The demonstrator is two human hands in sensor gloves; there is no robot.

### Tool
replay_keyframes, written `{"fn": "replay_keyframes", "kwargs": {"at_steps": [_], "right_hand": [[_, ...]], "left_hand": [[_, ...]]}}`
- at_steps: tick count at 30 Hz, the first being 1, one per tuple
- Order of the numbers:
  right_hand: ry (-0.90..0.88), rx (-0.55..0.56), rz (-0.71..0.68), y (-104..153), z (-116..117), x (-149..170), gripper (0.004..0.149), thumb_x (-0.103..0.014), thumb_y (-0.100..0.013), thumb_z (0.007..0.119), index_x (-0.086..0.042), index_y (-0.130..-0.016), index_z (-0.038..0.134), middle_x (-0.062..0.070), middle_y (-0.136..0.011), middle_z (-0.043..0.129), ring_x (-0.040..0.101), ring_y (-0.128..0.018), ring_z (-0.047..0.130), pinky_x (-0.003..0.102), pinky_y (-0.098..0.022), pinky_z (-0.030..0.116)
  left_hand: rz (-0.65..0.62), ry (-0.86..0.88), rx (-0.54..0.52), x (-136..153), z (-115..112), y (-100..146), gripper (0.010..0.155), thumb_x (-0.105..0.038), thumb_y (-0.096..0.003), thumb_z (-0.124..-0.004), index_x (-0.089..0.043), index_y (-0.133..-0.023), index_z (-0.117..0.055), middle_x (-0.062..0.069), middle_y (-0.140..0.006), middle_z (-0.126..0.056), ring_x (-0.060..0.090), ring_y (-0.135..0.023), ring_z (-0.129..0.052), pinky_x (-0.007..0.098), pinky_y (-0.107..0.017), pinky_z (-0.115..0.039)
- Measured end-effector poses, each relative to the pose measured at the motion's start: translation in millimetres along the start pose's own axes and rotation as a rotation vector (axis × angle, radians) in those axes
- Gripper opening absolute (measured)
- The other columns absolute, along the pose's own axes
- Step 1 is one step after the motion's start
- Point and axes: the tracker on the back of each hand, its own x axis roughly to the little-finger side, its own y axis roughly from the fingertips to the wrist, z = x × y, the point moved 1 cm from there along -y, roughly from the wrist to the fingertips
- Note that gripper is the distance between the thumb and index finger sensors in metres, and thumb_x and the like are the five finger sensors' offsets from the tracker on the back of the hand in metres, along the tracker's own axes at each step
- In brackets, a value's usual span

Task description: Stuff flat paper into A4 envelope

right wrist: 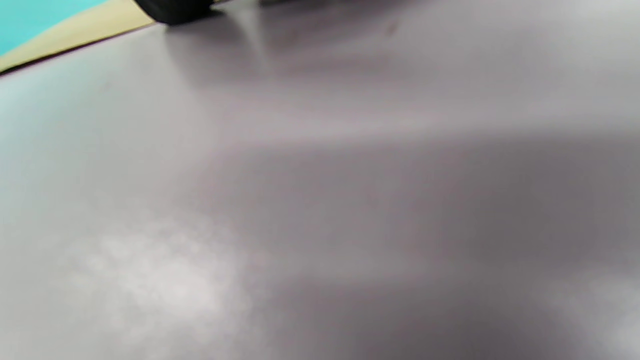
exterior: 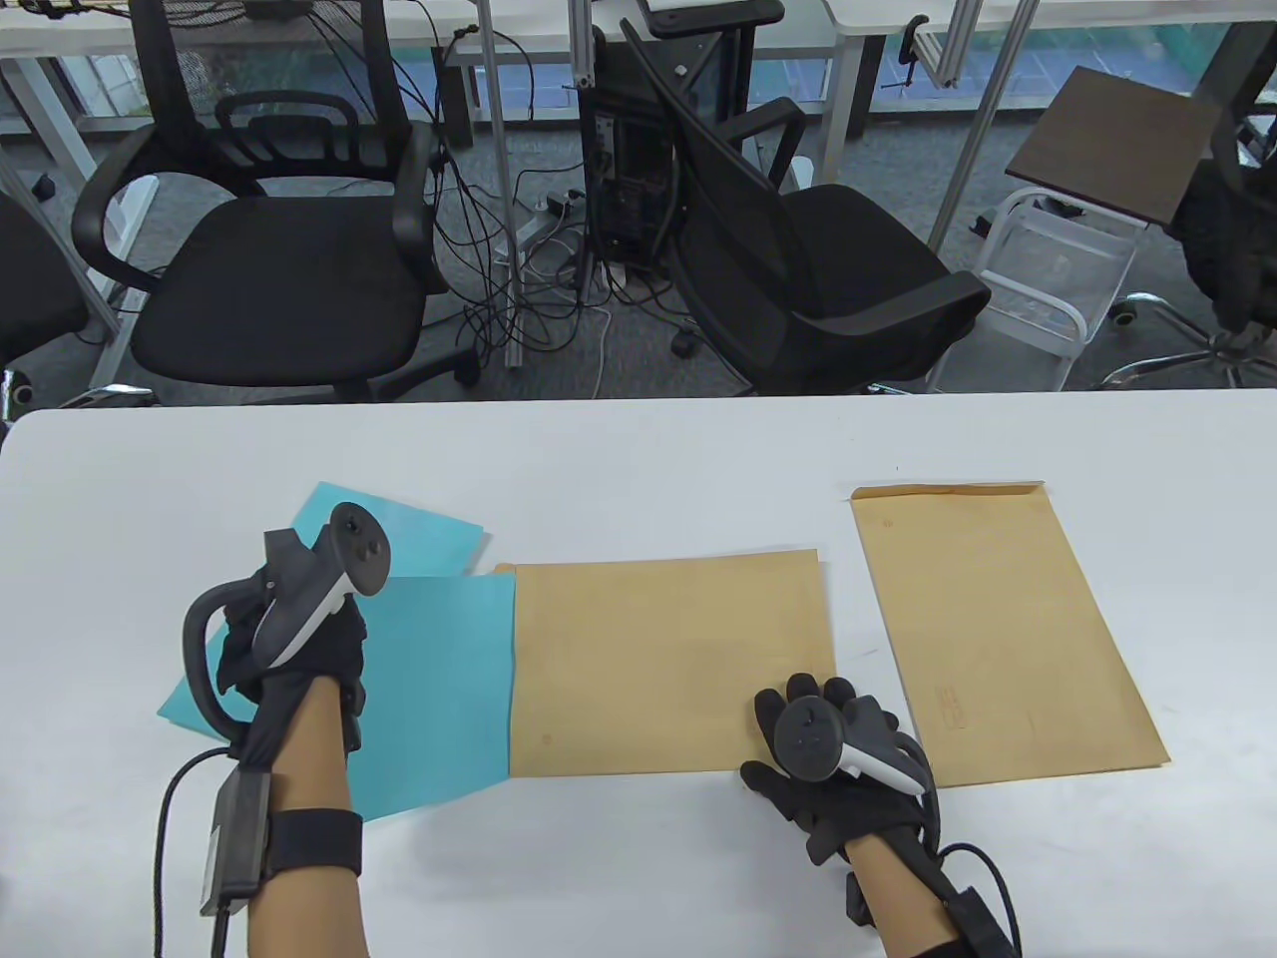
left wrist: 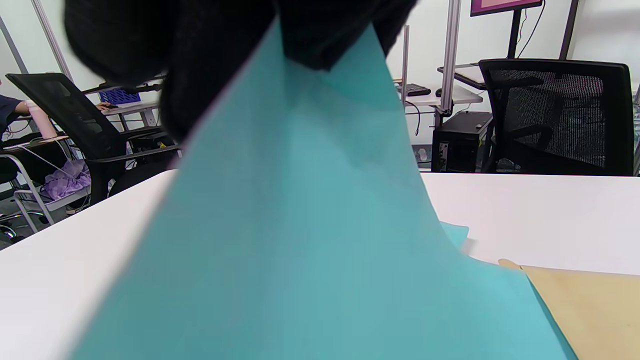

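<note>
Teal paper partly inside envelope, protruding from its left mouth. Left hand pinches paper's left edge. Right hand spread, pressing envelope's near right corner. Second envelope right of it; more paper far-left.

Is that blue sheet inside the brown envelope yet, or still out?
Partly in at most: most of the blue sheet is outside the envelope, held by the left hand.

No legible text (envelope stamp blurred)
</note>
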Motion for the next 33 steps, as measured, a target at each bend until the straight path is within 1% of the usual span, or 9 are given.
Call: {"fn": "replay_keyframes", "kwargs": {"at_steps": [6, 13, 19, 20, 23, 27, 33], "right_hand": [[-0.003, 0.0, -0.001, 0.0, 0.1, 0.2, 0.074, -0.05, -0.065, 0.049, -0.015, -0.113, 0.006, 0.022, -0.111, -0.008, 0.059, -0.095, -0.01, 0.082, -0.056, 0.003], [-0.011, -0.002, -0.002, -0.1, 0.2, 0.6, 0.074, -0.05, -0.065, 0.05, -0.015, -0.113, 0.006, 0.022, -0.111, -0.008, 0.059, -0.095, -0.011, 0.082, -0.056, 0.002], [-0.015, -0.002, -0.005, -0.2, 0.4, 1.2, 0.074, -0.05, -0.065, 0.05, -0.015, -0.113, 0.006, 0.022, -0.111, -0.008, 0.059, -0.094, -0.011, 0.082, -0.056, 0.002], [-0.018, -0.003, -0.005, -0.3, 0.5, 1.3, 0.074, -0.05, -0.065, 0.05, -0.015, -0.113, 0.006, 0.022, -0.111, -0.008, 0.059, -0.094, -0.011, 0.082, -0.056, 0.002], [-0.023, -0.005, -0.008, -0.4, 0.3, 1.8, 0.074, -0.049, -0.065, 0.05, -0.015, -0.113, 0.006, 0.022, -0.111, -0.008, 0.059, -0.094, -0.011, 0.082, -0.056, 0.002], [-0.028, -0.005, -0.014, -0.5, 0.4, 2.6, 0.074, -0.049, -0.065, 0.051, -0.015, -0.113, 0.006, 0.022, -0.111, -0.008, 0.058, -0.094, -0.011, 0.082, -0.056, 0.001], [-0.031, -0.006, -0.016, -0.5, 0.6, 3.0, 0.074, -0.049, -0.065, 0.051, -0.015, -0.113, 0.006, 0.021, -0.111, -0.008, 0.058, -0.094, -0.011, 0.082, -0.055, 0.001]], "left_hand": [[-0.003, -0.003, -0.002, 2.5, 2.2, -4.8, 0.042, -0.013, -0.0463, -0.075, -0.017, -0.087, -0.087, 0.017, -0.082, -0.093, 0.031, -0.046, -0.102, 0.055, -0.051, -0.078], [-0.036, -0.009, -0.053, 2.1, -5.5, -17.8, 0.042, -0.013, -0.0458, -0.075, -0.02, -0.085, -0.087, 0.015, -0.082, -0.093, 0.03, -0.046, -0.101, 0.055, -0.051, -0.078], [-0.048, 0.035, -0.098, 10.9, -10.1, -30.5, 0.042, -0.013, -0.0461, -0.074, -0.021, -0.085, -0.087, 0.014, -0.083, -0.092, 0.03, -0.047, -0.101, 0.055, -0.052, -0.078], [-0.071, 0.039, -0.091, 12.9, -11.5, -33.8, 0.042, -0.013, -0.0463, -0.074, -0.022, -0.085, -0.087, 0.014, -0.084, -0.091, 0.029, -0.049, -0.101, 0.055, -0.054, -0.078], [-0.084, 0.075, -0.059, 19.6, -19.9, -43.8, 0.042, -0.012, -0.0469, -0.073, -0.021, -0.086, -0.086, 0.014, -0.086, -0.09, 0.029, -0.051, -0.101, 0.054, -0.055, -0.079], [-0.078, 0.114, -0.039, 24.6, -28.8, -55.4, 0.042, -0.012, -0.0468, -0.073, -0.021, -0.086, -0.087, 0.014, -0.085, -0.09, 0.028, -0.049, -0.101, 0.052, -0.054, -0.08], [-0.079, 0.149, -0.004, 24.6, -38.2, -67.5, 0.042, -0.013, -0.0469, -0.072, -0.022, -0.086, -0.086, 0.013, -0.085, -0.09, 0.028, -0.049, -0.101, 0.051, -0.053, -0.081]]}}
